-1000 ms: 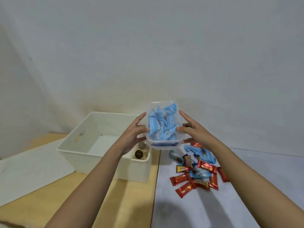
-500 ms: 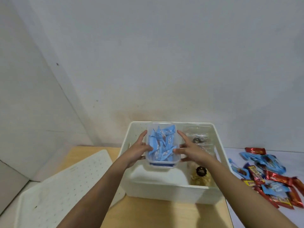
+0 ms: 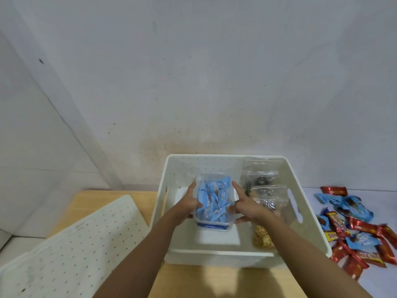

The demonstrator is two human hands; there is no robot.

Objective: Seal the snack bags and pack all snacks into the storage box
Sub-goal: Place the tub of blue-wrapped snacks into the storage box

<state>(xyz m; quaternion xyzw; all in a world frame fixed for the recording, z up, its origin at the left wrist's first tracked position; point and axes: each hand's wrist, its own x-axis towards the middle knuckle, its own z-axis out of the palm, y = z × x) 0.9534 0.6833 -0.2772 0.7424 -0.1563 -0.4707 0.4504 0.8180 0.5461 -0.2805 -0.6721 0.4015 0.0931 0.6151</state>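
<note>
Storage box (image 3: 234,252) | clear tub (image 3: 214,203) of blue snacks held inside it, left of the sealed bags (image 3: 263,186) | left hand (image 3: 190,204) and right hand (image 3: 247,206) clamp its sides | step: lowering it in | next: set down flat, let go, fetch the loose snacks (image 3: 354,229) outside, right.

Counter (image 3: 103,203): light wood top. White perforated panel (image 3: 71,250): lies flat on counter, left part. Grey wall (image 3: 214,72): behind counter, brownish stain near its base.
</note>
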